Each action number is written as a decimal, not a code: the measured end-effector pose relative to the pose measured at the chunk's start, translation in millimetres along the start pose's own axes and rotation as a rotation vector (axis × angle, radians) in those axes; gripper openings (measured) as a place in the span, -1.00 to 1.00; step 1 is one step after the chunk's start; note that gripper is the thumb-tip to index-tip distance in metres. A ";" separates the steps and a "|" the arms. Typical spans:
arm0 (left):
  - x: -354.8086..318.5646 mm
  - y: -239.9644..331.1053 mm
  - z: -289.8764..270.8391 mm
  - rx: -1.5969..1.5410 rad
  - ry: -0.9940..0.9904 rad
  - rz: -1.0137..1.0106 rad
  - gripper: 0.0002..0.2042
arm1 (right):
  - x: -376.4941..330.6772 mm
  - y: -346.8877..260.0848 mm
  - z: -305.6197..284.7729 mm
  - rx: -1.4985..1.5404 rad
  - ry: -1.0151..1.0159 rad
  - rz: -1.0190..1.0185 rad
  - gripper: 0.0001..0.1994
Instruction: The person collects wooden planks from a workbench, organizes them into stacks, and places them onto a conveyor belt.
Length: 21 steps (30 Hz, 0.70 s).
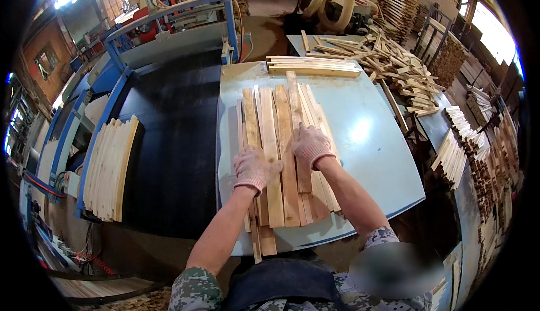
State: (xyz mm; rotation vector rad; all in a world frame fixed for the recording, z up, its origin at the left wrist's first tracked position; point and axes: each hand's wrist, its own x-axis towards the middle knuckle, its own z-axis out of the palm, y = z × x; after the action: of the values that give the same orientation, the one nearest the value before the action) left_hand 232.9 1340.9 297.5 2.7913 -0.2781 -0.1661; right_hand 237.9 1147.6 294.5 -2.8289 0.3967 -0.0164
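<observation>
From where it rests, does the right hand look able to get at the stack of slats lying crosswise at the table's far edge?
Probably yes. The right hand lies flat on the lengthwise slats, and only bare table and slat ends separate it from the crosswise stack; it would likely need a full stretch.

**Pale Wood on Pale Blue**

The wooden slats (284,159) under both hands are light tan, a few streaked with darker honey-brown grain. The bench (365,142) beneath them is a washed-out blue-grey with a soft white glare. The left hand (254,168) and right hand (310,145) wear pink-and-white speckled knit gloves. The sleeves (194,288) carry a green, grey and white camouflage pattern, over a dark navy apron (281,283). Alongside, the conveyor belt (174,142) is flat black, framed in bright blue (112,94), and bears a cream-yellow row of boards (109,167).
</observation>
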 end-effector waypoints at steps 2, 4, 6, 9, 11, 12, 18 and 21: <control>4.3 1.9 4.5 0.044 0.005 -0.044 -0.30 | 2.1 -0.6 -2.8 0.016 -0.026 0.003 -0.56; 0.9 16.5 -1.2 0.104 -0.031 -0.052 -0.33 | 9.5 1.5 -5.0 -0.010 -0.056 -0.017 -0.55; -2.1 18.9 10.0 -0.003 0.088 -0.036 -0.39 | 11.9 -5.2 -13.7 -0.009 -0.103 0.016 -0.52; -6.8 16.1 6.8 -0.204 0.088 -0.099 -0.47 | 12.5 -12.3 -18.8 0.032 -0.123 0.059 -0.47; -7.7 12.7 8.5 -0.376 0.090 -0.117 -0.49 | 15.5 -9.6 -13.9 0.049 -0.085 0.073 -0.40; -4.2 3.8 18.6 -0.471 0.129 -0.099 -0.49 | 19.9 -7.0 -5.3 0.049 -0.046 0.069 -0.34; -10.7 -40.4 3.6 -0.715 0.169 -0.136 -0.47 | -14.9 -14.5 -29.2 0.159 0.003 0.028 -0.22; -10.6 -62.9 15.7 -0.409 0.039 -0.112 -0.41 | -42.7 -46.4 -29.3 0.135 -0.113 0.038 -0.15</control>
State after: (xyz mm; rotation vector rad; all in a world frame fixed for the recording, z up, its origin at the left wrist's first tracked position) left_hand 231.1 1396.5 262.5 2.4002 -0.0672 -0.1735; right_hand 207.7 1193.9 336.9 -2.6735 0.4081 0.1200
